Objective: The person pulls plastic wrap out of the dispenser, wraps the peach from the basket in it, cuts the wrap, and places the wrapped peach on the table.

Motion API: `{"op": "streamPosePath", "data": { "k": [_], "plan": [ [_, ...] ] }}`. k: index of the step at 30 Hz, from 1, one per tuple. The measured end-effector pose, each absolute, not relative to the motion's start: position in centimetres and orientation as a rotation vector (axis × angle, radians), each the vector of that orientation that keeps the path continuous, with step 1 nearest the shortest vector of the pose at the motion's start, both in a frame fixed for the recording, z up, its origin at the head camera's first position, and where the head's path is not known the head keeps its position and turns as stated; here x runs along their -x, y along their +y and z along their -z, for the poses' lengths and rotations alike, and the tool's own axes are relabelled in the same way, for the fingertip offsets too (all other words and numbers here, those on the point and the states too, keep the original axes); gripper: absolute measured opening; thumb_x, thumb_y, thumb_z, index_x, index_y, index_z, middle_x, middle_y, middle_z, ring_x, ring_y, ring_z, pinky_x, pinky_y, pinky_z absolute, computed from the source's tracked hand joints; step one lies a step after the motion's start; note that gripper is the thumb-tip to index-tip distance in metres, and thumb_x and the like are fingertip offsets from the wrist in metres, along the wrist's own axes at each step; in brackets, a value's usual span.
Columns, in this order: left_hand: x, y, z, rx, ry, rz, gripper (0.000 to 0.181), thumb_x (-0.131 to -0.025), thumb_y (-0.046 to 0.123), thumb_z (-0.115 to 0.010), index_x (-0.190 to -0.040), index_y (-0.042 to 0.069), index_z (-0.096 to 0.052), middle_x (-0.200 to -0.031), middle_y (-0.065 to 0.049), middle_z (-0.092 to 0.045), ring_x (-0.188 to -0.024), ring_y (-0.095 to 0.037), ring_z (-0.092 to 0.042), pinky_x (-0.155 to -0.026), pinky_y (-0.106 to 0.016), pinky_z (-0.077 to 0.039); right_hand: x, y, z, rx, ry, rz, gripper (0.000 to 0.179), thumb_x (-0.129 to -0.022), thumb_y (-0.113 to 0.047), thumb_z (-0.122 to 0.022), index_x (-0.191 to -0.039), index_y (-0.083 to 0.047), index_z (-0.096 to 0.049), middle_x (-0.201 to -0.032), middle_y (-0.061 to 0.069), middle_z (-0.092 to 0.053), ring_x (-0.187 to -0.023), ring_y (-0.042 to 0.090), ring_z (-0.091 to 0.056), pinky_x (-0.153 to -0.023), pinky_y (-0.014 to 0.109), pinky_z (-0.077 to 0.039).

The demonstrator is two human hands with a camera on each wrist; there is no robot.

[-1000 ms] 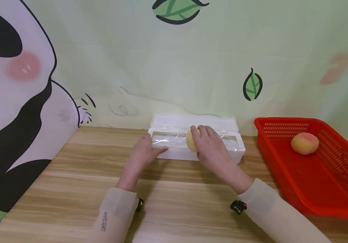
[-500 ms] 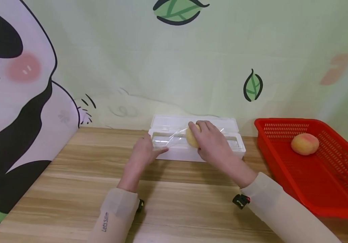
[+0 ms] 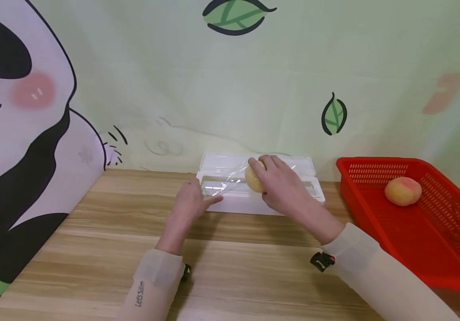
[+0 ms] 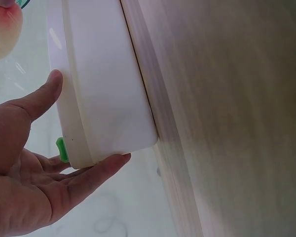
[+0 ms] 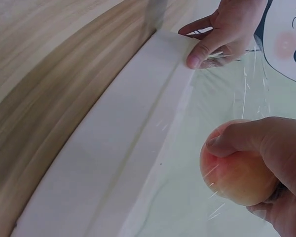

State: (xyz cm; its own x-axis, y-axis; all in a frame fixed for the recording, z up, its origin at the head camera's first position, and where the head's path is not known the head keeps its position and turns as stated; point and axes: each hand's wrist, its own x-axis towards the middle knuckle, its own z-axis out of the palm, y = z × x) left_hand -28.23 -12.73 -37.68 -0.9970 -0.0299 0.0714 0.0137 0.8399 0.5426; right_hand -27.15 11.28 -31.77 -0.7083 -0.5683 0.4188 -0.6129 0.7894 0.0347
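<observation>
A white cling film dispenser (image 3: 250, 206) lies at the back of the table, its lid raised. My left hand (image 3: 190, 198) grips its left end, thumb on the front edge and fingers round the end, beside a green slider (image 4: 62, 149) in the left wrist view. Above the dispenser, my right hand (image 3: 284, 187) holds a peach (image 3: 253, 179), thumb pressed on its side in the right wrist view. Clear film (image 3: 230, 178) clings to the peach and stretches in creases toward the left hand. The palm hides part of the peach.
To the right stands a red plastic basket (image 3: 406, 236) with another peach (image 3: 403, 191) in it. Behind the wooden table (image 3: 238, 267) hangs a pale green backdrop (image 3: 174, 80) printed with a panda and leaves.
My right hand has lifted the peach slightly, turning a little. Film that lay flat across the dispenser now slants up to the peach. The left hand has stayed in place.
</observation>
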Motion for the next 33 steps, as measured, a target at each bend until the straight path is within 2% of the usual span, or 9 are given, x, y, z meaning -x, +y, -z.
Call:
{"op": "streamPosePath", "data": {
  "k": [16,33],
  "plan": [
    [28.1,-12.8,37.8,-0.021,-2.913,0.865,0.088,-0.084,0.046,-0.085,-0.134,-0.013,-0.044,-0.115,-0.029,-0.059,-0.096,-0.038,-0.061,-0.085,-0.049,-0.054,26.0,11.2,30.3,-0.915,-2.573,-0.158,0.077,-0.073,0.002,-0.086,-0.142,-0.002,-0.051,-0.128,0.021,-0.057,-0.121,0.038,-0.054,-0.103,0.048,-0.049],
    [28.1,-12.9,37.9,0.004,-2.895,0.905,0.086,-0.085,0.044,-0.084,-0.134,-0.014,-0.044,-0.119,-0.031,-0.059,-0.105,-0.041,-0.061,-0.090,-0.051,-0.052,24.2,11.5,28.6,-0.911,-2.556,-0.175,0.080,-0.070,-0.001,-0.090,-0.140,-0.003,-0.051,-0.129,0.020,-0.056,-0.122,0.037,-0.053,-0.101,0.049,-0.051]
  ]
}}
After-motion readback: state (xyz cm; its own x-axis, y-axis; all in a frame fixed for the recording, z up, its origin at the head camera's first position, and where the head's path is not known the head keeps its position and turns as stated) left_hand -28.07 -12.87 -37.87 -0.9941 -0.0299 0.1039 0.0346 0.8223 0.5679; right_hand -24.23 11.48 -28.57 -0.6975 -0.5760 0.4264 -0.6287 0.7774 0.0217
